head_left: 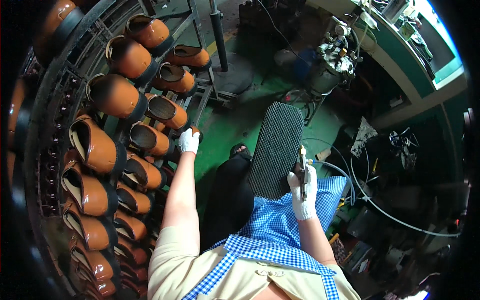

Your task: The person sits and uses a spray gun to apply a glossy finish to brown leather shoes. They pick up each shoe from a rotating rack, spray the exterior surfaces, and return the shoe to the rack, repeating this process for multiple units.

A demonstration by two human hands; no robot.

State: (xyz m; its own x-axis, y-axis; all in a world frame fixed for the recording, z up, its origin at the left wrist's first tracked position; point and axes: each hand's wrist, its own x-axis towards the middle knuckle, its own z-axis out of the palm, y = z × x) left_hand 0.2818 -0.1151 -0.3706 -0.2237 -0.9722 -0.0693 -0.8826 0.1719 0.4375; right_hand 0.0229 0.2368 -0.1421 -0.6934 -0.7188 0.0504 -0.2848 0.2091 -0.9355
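My left hand (189, 141), in a white glove, reaches out to the shoe rack on the left. Its fingers are closed at a brown shoe (199, 133), of which only a small part shows past the glove. Beside it on the rack sit other glossy brown shoes (170, 111) with dark soles. My right hand (303, 192), also gloved in white, grips a metal spray gun (303, 172) upright. A blue fitting joins the gun to a thin air hose (336, 167). Left of the gun, a black textured pad (278, 150) leans by my lap.
The metal rack (47, 107) fills the left side with several tiers of shoes. A pressure pot (327, 75) with valves stands far right of centre. Hoses (395, 222) trail across the right. A blue checked apron (280, 220) covers my lap; the floor (220, 130) is green.
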